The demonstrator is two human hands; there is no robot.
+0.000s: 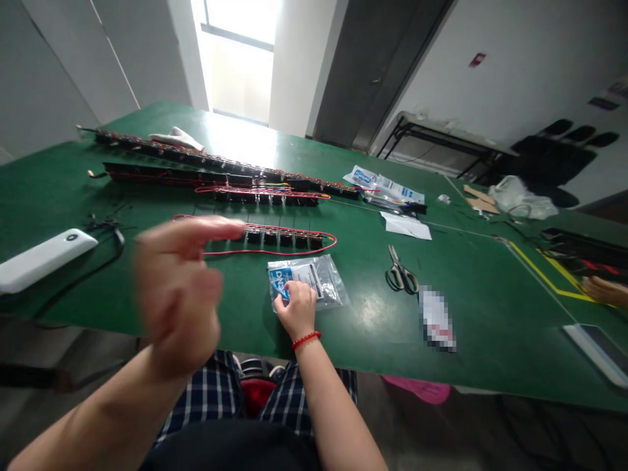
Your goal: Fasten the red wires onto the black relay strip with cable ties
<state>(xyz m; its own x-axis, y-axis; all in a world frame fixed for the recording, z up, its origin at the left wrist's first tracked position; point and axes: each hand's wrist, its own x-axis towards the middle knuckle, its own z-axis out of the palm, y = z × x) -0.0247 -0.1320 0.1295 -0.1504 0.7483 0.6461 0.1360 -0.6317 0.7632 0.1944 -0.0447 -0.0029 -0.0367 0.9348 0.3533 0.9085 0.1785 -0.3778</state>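
My right hand (296,309), with a red bead bracelet, has its fingertips pinched on a clear plastic bag (307,281) with a blue label. My left hand (179,288) is blurred by motion above the green table (343,320), holding nothing, fingers apart. Just beyond its fingertips lies a row of black connector blocks (284,239) looped with red wire. Further back lie longer strips of black blocks (216,176) wired in red.
Steel scissors (401,271) and a blurred white packet (436,318) lie right of the bag. A white oblong device (44,260) with a black cable sits at the left edge. Further plastic bags (383,186) lie behind. A co-worker's hand (606,291) enters at the right edge.
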